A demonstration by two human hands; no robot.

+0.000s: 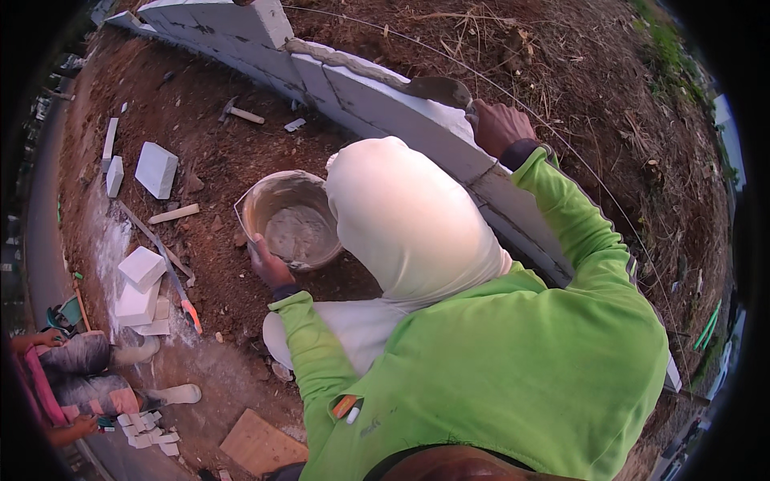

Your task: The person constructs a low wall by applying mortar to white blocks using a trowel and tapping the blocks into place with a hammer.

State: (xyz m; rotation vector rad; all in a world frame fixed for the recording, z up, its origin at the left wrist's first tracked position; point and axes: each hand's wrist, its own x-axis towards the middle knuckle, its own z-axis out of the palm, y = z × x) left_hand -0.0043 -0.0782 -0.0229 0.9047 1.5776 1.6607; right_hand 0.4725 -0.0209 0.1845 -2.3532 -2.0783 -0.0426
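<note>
My left hand [269,264] is closed on the rim of a plastic bucket [285,179], which holds pale mortar [295,232], beside my bent white-clad leg. My right hand [501,127] grips a trowel [437,90] at the top of a low wall of white blocks [361,104]. The trowel's blade lies along the wall's top, at the end of a strip of grey mortar [345,60]. A taut string [377,22] runs above the soil along the wall's far side.
On the dirt at left lie loose blocks [143,268], a hand saw [180,289], wooden pieces [173,213] and a hammer [245,114]. Another person [72,361] sits at lower left near broken block pieces [148,433]. A board [257,441] lies near the lower edge.
</note>
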